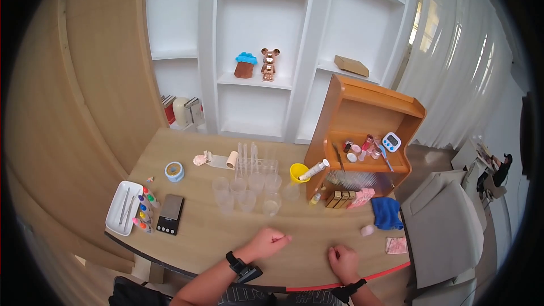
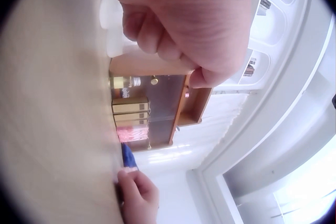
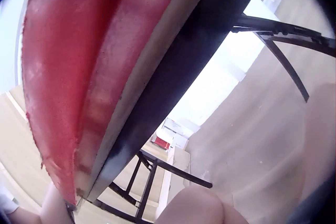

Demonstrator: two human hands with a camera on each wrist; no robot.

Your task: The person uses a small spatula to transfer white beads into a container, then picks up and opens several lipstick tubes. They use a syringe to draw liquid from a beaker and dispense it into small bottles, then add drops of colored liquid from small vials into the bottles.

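My left hand (image 1: pixel 269 243) rests at the table's front, its fingers curled in and holding nothing. In the left wrist view that hand (image 2: pixel 189 24) fills the top, its knuckles bent into a fist. To its right, near the red-taped front edge, my right hand (image 1: pixel 344 263) is also curled with nothing in it; it appears small (image 2: pixel 139 195) low in the left wrist view. Several clear plastic cups (image 1: pixel 246 199) stand beyond the left hand. A small pink item (image 1: pixel 367 230) lies beyond the right hand. The right wrist view shows mostly red edge tape (image 3: pixel 68 77).
At left are a white tray (image 1: pixel 116 215), small bottles (image 1: pixel 144 213), a black scale (image 1: pixel 170 215) and blue tape (image 1: pixel 174 171). A yellow cup (image 1: pixel 296 171) stands beside the wooden shelf unit (image 1: pixel 323 130). Boxes (image 1: pixel 340 199), a blue cloth (image 1: pixel 387 213) and a patterned packet (image 1: pixel 396 245) are at right.
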